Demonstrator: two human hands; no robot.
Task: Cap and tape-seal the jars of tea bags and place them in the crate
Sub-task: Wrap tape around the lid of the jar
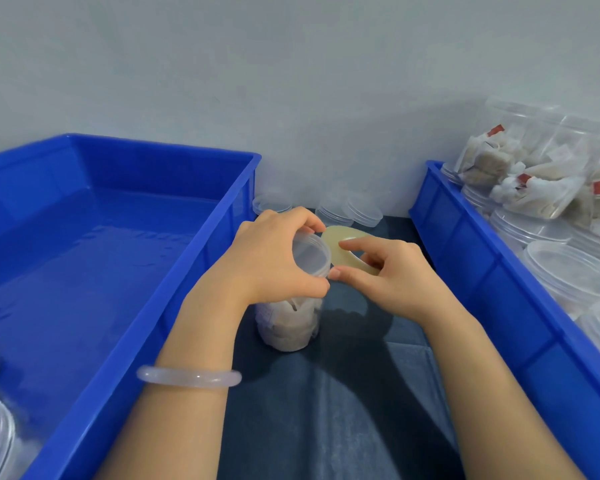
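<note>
A person is sealing a clear jar (pixel 288 327) of tea bags, standing on the table's dark cloth between the blue crate (pixel 201 265) and a second crate (pixel 465 244), toward the back edge. The left hand (pixel 274 258) is gripping the cap (pixel 310 254) from above. The right hand (pixel 388 271) is pinching a yellowish tape roll (pixel 347 249) just beside it. The jar is likely light, thin-walled and slick, so it is best held round the cap.

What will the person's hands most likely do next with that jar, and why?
Probably press the tape onto the seam under the cap and start wrapping it around. The left hand grips the cap on the jar of tea bags. The right hand holds the tape roll right beside the cap, thumb at its rim. The tape's free end cannot be seen.
</note>
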